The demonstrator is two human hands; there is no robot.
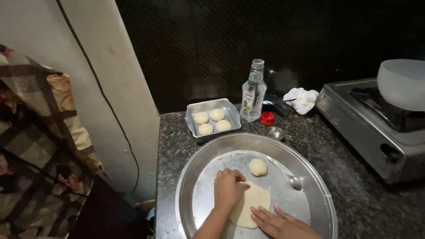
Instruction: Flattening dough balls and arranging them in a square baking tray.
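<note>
a flattened round of pale dough lay on the large round steel tray, toward its near edge. the left hand pressed down on the round's upper left part, its fingers curled narrow and bunched together with the knuckles up. the right hand lay flat on the round's lower right rim, fingers straight and slightly spread, holding nothing. both hands touched the dough.

just beyond the round, on the same tray, sat a small dough ball, apart from the hands. a steel spoon rested to its right, bowl toward the near side.

the tray stood on a dark speckled stone counter. behind the tray a rectangular metal pan held four more dough balls in two pairs. beside the pan stood a clear glass bottle with its neck open, a red cap near its foot, and a small steel cup just by the tray's rim. a crumpled white cloth lay farther back. to the right a steel gas stove carried an upturned pale bowl.

a dark wall rose behind the counter, a cream wall with a thin black cable stood at the left, and a checked floral fabric hung at the far left.
</note>
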